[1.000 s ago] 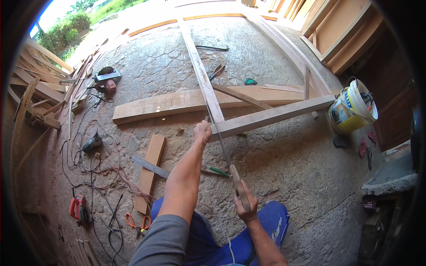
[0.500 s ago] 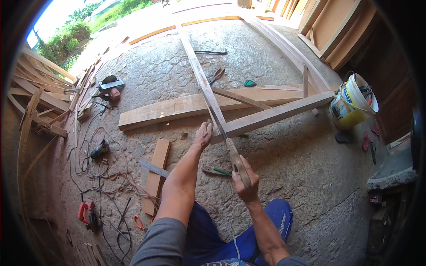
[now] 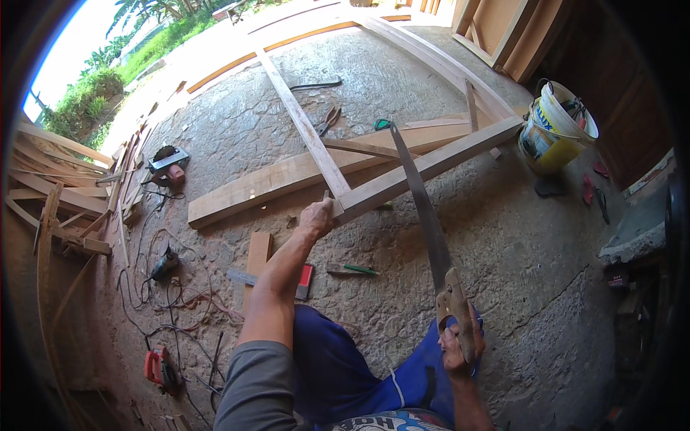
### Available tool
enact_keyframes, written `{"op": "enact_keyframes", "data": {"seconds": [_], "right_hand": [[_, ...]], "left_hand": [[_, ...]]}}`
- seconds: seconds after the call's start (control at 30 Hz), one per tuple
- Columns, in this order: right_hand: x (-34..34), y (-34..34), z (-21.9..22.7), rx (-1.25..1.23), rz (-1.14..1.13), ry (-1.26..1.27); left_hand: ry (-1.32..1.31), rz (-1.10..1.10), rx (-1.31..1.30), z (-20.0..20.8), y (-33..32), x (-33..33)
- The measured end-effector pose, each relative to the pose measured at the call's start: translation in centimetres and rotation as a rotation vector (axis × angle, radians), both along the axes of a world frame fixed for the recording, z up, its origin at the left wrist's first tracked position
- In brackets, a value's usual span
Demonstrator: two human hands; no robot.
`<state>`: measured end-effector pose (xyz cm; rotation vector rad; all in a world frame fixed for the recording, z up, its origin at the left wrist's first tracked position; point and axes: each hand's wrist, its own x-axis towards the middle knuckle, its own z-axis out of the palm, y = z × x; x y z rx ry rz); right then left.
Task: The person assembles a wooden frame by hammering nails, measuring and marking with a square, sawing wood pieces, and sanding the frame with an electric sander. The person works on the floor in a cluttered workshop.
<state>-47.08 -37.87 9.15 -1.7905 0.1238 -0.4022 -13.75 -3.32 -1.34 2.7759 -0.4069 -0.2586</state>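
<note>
My right hand (image 3: 460, 348) is wrapped round the wooden handle of a handsaw (image 3: 430, 230), low over my right knee. Its long blade slants up and away, passing in view across the near beam (image 3: 438, 165) of a wooden frame. Whether the blade touches that beam I cannot tell. At the frame's near left corner, my left hand (image 3: 318, 218) grips the wood, its fingers partly hidden. A narrower rail (image 3: 298, 118) runs away from this corner, and a thin diagonal brace (image 3: 366, 149) joins rail and beam.
A thick plank (image 3: 251, 188) lies beneath the frame. Leftward are a circular saw (image 3: 169, 169), other corded power tools (image 3: 162, 366) and tangled cords. A try square (image 3: 305, 280), a short board (image 3: 259, 251) and a green pencil (image 3: 361, 269) lie near my knees. A bucket (image 3: 553, 133) stands right.
The saw has come away from the near left corner, back toward me and to the right. My left hand stays at the corner. The view has shifted, uncovering the square's red stock.
</note>
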Motion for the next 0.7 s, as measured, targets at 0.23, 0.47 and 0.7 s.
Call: {"op": "enact_keyframes", "data": {"seconds": [0.23,0.47,0.7], "right_hand": [[-3.3,-1.2,0.8,-0.005,-0.137,0.080],[1.3,1.5,-3.7,-0.263,-0.030,-0.172],[4.3,2.2,-9.3,-0.781,0.096,-0.011]], "left_hand": [[0.114,-0.062,0.112,-0.5,4.0,-11.5],[0.202,0.167,-0.188,-6.3,7.6,-23.2],[0.088,0.257,-0.355,-4.9,5.6,-19.7]]}}
